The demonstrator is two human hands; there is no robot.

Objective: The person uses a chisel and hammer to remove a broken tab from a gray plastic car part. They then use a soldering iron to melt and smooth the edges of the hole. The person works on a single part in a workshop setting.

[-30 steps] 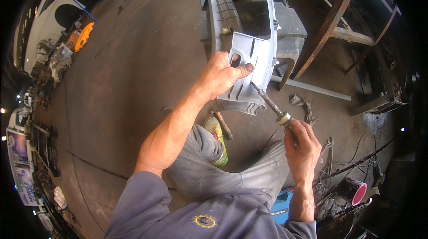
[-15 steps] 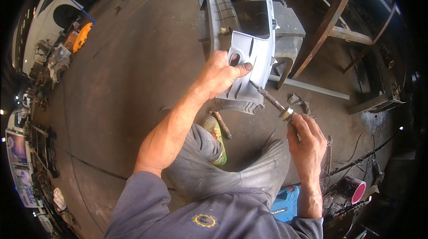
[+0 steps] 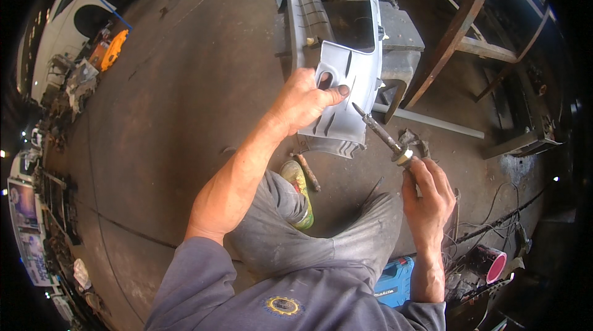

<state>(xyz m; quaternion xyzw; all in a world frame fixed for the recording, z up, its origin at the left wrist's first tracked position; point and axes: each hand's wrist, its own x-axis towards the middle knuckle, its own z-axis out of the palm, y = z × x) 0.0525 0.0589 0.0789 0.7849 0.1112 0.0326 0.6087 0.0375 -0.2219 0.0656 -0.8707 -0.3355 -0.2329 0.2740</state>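
Observation:
A long grey plastic trim panel [image 3: 346, 114] reaches away from me. My left hand [image 3: 306, 99] grips its near end, the thumb lying on top beside an oval hole and the fingers curled round the left edge. Dark slots run across this end. In my right hand [image 3: 428, 198] is a soldering iron [image 3: 384, 135], held at its handle, most of which the fingers hide. Its dark pointed tip is over the panel's right part, to the right of my left thumb. Whether the tip touches the plastic I cannot tell.
A grey stand [image 3: 401, 40] is beside the panel, with a rusty metal frame [image 3: 457, 34] farther right. A blue case [image 3: 395, 281] and a pinkish-red-rimmed can [image 3: 491, 264] sit near my right arm, by loose cables [image 3: 503, 220]. A stick-like piece [image 3: 309, 172] lies by my shoe.
The soldering iron's tip has shifted a little up and to the right across the panel, and my right hand has moved slightly right. My left hand and the panel have barely moved.

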